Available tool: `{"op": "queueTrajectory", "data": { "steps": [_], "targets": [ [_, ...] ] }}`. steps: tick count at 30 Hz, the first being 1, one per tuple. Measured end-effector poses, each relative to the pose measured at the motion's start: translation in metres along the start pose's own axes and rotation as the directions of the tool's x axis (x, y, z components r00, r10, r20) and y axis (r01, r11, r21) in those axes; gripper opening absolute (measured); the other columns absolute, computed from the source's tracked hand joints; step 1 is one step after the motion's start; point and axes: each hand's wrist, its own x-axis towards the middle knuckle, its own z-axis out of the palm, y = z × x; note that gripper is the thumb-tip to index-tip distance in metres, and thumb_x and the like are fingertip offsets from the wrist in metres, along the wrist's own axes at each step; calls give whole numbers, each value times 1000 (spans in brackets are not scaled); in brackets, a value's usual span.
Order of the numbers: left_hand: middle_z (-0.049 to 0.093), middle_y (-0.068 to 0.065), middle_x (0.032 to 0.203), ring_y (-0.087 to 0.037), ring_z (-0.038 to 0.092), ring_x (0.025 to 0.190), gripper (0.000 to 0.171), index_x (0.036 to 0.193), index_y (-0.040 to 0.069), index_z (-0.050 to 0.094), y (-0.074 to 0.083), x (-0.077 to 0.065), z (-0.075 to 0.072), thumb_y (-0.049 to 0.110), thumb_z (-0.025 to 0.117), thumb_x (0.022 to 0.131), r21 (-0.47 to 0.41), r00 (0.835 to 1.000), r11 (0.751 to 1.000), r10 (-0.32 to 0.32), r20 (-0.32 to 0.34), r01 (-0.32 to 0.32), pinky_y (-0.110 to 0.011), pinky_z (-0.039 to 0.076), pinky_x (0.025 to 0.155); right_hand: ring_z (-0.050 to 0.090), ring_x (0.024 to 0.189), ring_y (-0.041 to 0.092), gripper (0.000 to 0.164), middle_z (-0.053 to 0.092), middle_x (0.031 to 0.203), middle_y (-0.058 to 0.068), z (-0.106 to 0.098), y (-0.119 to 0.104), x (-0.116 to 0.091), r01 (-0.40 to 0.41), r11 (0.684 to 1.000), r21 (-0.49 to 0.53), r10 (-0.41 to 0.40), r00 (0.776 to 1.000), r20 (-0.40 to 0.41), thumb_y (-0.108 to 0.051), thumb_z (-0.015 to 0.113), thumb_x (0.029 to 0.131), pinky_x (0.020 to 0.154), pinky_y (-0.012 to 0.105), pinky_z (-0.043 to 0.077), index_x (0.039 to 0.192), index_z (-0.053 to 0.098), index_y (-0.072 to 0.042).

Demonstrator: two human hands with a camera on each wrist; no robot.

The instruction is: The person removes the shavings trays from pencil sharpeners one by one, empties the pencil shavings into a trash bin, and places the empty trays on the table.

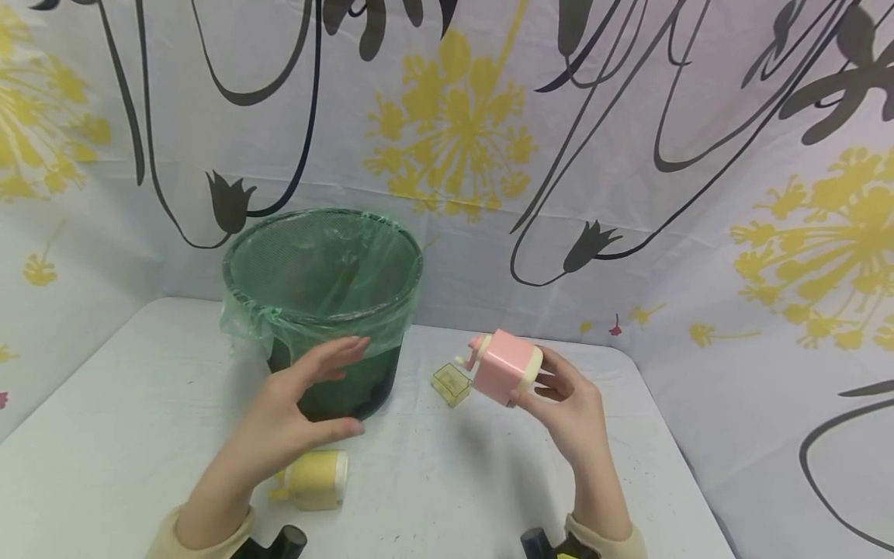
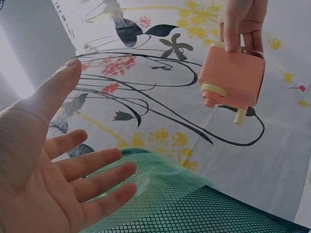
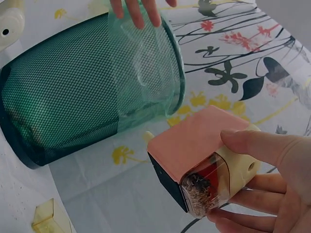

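My right hand point(image 1: 574, 407) grips a pink crank pencil sharpener point(image 1: 504, 366) by its cream end, thumb on one side and fingers on the other. In the right wrist view, pencil shavings point(image 3: 200, 191) show through the sharpener's clear compartment. The sharpener is held up above the table, to the right of the bin. My left hand point(image 1: 296, 407) is raised in front of the bin with fingers spread and nothing in it. Below it on the table lies a yellow pencil sharpener point(image 1: 314, 481), partly behind the left forearm.
A dark mesh waste bin point(image 1: 380, 380) with a green plastic liner point(image 1: 401, 307) folded over its rim stands at the back left. A small clear yellow box point(image 1: 452, 384) lies right of it. A patterned cloth point(image 1: 475, 256) hangs behind the white table point(image 1: 433, 497).
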Motion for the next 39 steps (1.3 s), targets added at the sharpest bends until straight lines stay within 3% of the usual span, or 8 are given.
{"op": "queueTrajectory", "data": {
  "steps": [7, 13, 17, 24, 31, 39],
  "targets": [
    [48, 0, 142, -19, 48, 125, 86, 143, 14, 43, 1, 1, 8, 12, 87, 69, 29, 999, 999, -30, 12, 30, -28, 40, 98, 64, 97, 14, 63, 64, 118, -2, 0, -5, -5, 68, 998, 5, -68, 997, 24, -11, 87, 68, 80, 25, 52, 126, 62, -14],
    [46, 7, 143, -21, 53, 118, 86, 144, 22, 42, 2, -1, 15, 20, 86, 70, 51, 994, 993, -109, 9, 108, -46, 42, 96, 64, 97, 15, 64, 64, 119, 0, 0, -12, -10, 126, 991, 49, -129, 990, 63, -7, 87, 68, 81, 25, 51, 127, 61, -11],
    [43, 8, 145, -23, 51, 120, 87, 145, 23, 40, 1, -1, 19, 22, 86, 72, 40, 992, 992, -124, 23, 123, -53, 42, 94, 64, 97, 17, 65, 64, 118, 0, 0, -16, -13, 143, 986, 90, -151, 985, 87, -3, 87, 67, 82, 26, 51, 126, 62, -10],
    [40, 7, 147, -21, 47, 124, 89, 147, 24, 36, -1, 0, 25, 24, 85, 73, 30, 992, 993, -113, 49, 112, -51, 41, 96, 65, 94, 18, 66, 66, 115, 1, 2, -24, -17, 160, 980, 115, -174, 977, 124, -1, 87, 65, 80, 29, 52, 126, 63, -10],
    [41, 3, 147, -17, 41, 131, 99, 150, 15, 28, -4, 3, 30, 21, 86, 71, 38, 994, 995, -90, 64, 88, -42, 42, 98, 65, 95, 18, 65, 66, 115, 1, 8, -27, -20, 202, 968, 148, -225, 961, 161, -4, 87, 65, 82, 31, 52, 125, 63, -11],
    [41, 1, 147, -17, 42, 131, 99, 150, 22, 27, -5, 3, 38, 24, 86, 71, 41, 993, 997, -73, 87, 70, -40, 43, 98, 64, 98, 19, 65, 66, 115, 3, 15, -27, -23, 217, 962, 167, -249, 947, 204, -6, 88, 66, 83, 33, 52, 126, 62, -8]
  ]
}}
